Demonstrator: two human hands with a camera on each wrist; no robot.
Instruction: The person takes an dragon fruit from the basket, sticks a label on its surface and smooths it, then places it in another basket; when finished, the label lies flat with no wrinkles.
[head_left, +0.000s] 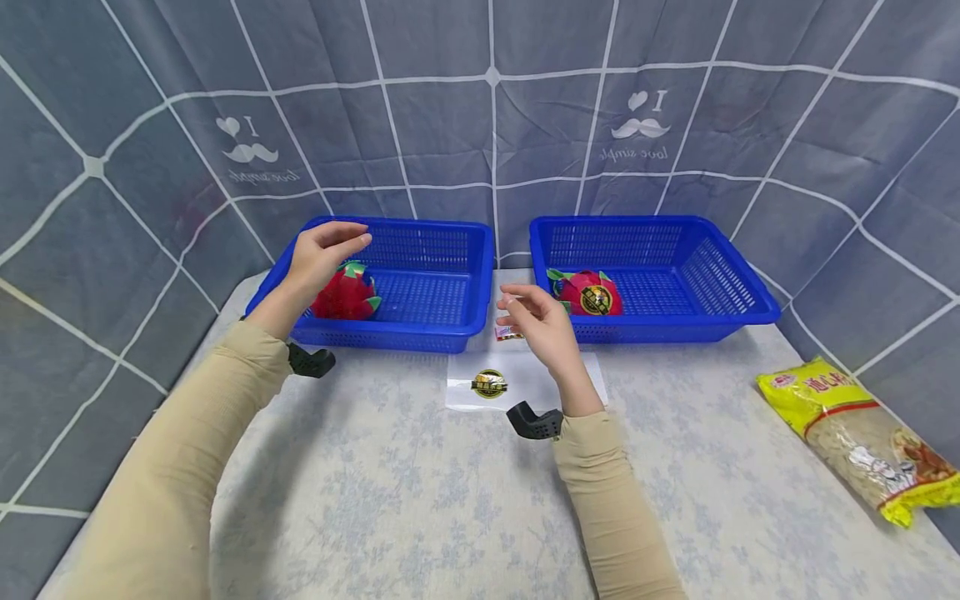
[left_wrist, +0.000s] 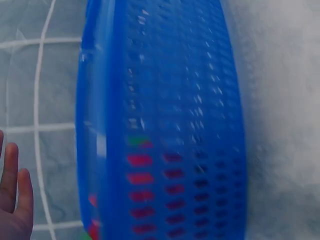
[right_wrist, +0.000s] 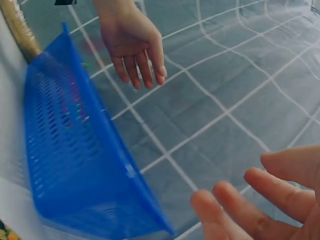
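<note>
My left hand [head_left: 322, 254] hovers above the left blue basket [head_left: 472, 333], fingers apart from the thumb and nothing in its grasp. Under it, a red dragon fruit [head_left: 347, 293] with green tips lies in that basket, partly hidden by the wrist. My right hand [head_left: 542, 331] is in the air in front of the right blue basket [head_left: 645, 330], its fingers loosely bent and holding nothing. In that second basket lies another red dragon fruit [head_left: 588, 293] with a black-and-gold label. The right wrist view shows the right hand's relaxed fingers [right_wrist: 231, 202] apart from the basket wall.
Below the right hand lies a white sheet [head_left: 465, 396] with a black-and-gold sticker [head_left: 490, 383]. A small pink packet [head_left: 507, 332] shows behind the fingers. At the right, a yellow-ended bag [head_left: 862, 442] rests on the table. A grey checked curtain [head_left: 435, 133] hangs behind the baskets.
</note>
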